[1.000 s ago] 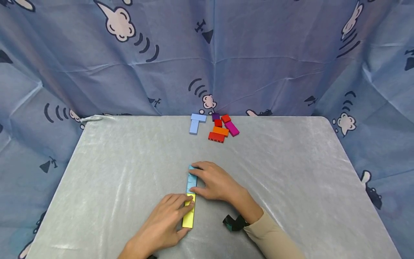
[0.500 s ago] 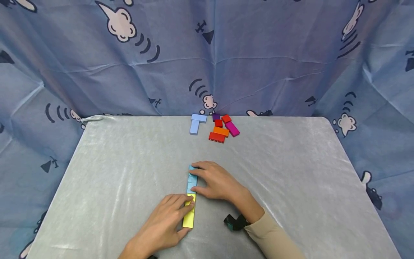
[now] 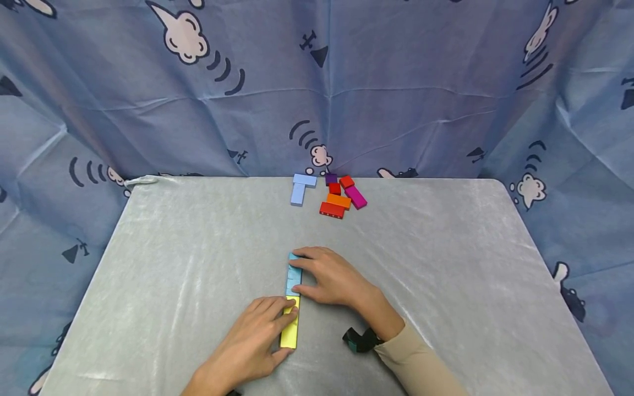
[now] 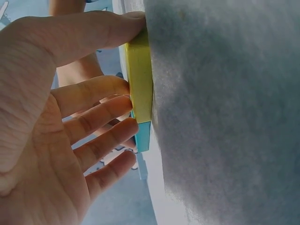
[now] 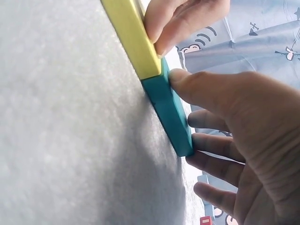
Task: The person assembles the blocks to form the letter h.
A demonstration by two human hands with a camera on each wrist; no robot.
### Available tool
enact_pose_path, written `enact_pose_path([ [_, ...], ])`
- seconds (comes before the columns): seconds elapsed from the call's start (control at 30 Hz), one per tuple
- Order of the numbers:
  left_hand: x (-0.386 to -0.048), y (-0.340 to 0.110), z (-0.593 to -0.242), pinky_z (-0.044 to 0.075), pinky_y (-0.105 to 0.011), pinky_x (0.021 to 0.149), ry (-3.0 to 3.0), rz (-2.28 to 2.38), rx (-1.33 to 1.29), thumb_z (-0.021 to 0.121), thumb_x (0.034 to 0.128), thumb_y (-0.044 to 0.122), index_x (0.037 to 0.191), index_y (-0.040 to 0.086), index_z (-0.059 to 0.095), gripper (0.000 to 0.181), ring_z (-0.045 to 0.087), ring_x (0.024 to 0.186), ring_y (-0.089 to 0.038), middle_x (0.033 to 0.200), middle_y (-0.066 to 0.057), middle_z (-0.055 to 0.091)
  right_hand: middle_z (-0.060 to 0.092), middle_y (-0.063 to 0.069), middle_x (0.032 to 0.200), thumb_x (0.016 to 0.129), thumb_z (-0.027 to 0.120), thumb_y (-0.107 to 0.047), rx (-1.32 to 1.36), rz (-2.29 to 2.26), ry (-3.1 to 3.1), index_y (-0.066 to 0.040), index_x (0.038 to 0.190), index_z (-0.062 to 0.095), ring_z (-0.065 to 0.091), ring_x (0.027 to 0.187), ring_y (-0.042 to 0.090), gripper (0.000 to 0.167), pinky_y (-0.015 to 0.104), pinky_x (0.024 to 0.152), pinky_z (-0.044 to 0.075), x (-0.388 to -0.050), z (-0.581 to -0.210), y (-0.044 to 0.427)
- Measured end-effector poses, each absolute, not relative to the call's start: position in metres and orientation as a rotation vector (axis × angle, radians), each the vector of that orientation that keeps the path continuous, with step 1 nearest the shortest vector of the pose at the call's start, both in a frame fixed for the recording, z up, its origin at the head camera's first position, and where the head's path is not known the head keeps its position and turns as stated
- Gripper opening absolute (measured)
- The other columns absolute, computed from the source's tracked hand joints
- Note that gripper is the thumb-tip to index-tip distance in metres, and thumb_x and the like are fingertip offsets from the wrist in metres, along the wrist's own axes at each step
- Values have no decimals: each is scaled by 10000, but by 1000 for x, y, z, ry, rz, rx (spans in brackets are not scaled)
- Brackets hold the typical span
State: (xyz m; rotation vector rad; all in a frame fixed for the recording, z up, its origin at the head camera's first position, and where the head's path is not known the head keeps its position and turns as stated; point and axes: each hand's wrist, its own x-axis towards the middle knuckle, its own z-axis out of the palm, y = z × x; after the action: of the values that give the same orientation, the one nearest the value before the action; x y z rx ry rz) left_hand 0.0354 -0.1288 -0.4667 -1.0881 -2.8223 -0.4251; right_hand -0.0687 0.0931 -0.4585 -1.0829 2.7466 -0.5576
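A yellow block (image 3: 289, 336) and a light blue block (image 3: 293, 280) lie end to end in one line on the grey cloth. My left hand (image 3: 250, 335) holds the yellow block, its thumb at the near end and its fingertips on top by the joint. In the left wrist view, the yellow block (image 4: 141, 79) meets the blue one (image 4: 142, 137) flush. My right hand (image 3: 329, 278) spans the light blue block, thumb near the joint and fingers at the far end. The right wrist view shows that thumb on the blue block's edge (image 5: 164, 108).
At the table's back edge lie two pale blue blocks (image 3: 298, 194) set in a T. Right of them is a cluster with red (image 3: 332, 210), orange (image 3: 339, 201), magenta (image 3: 355, 196) and purple (image 3: 331, 179) blocks. A patterned blue curtain (image 3: 396, 82) hangs behind.
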Motion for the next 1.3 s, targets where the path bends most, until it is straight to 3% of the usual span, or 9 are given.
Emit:
enact_pose_path([
  [0.63, 36, -131, -466, 526, -349, 1075, -2806, -439, -1084, 947, 741, 459, 1268, 149, 767, 637, 629, 1218, -167, 1345, 26, 677, 638, 77, 1504, 942, 801, -376, -1089, -579, 2730, -137, 1392, 710, 623, 1381, 260, 518, 457, 1188, 520, -69, -459, 91],
  [0.8, 36, -131, -464, 524, -351, 1077, -2825, -491, -1080, 905, 792, 506, 1297, 145, 754, 639, 631, 1224, -159, 1334, 25, 672, 637, 88, 1499, 945, 796, -368, -1090, -588, 2727, -142, 1394, 710, 625, 1372, 271, 510, 462, 1182, 525, -69, -460, 91],
  [1.1, 21, -137, -452, 523, -395, 1089, -2920, -495, -1089, 790, 944, 441, 1357, 131, 722, 521, 643, 1250, -183, 1355, -15, 689, 627, 86, 1504, 950, 785, -369, -1071, -558, 2749, -142, 1417, 691, 617, 1379, 267, 528, 453, 1184, 525, -69, -461, 90],
  [1.3, 7, -135, -446, 523, -408, 1108, -2942, -495, -1099, 790, 950, 425, 1374, 125, 712, 525, 651, 1270, -205, 1383, -28, 691, 604, 99, 1526, 975, 756, -384, -1048, -589, 2748, -118, 1448, 659, 608, 1388, 283, 551, 470, 1184, 524, -69, -459, 94],
])
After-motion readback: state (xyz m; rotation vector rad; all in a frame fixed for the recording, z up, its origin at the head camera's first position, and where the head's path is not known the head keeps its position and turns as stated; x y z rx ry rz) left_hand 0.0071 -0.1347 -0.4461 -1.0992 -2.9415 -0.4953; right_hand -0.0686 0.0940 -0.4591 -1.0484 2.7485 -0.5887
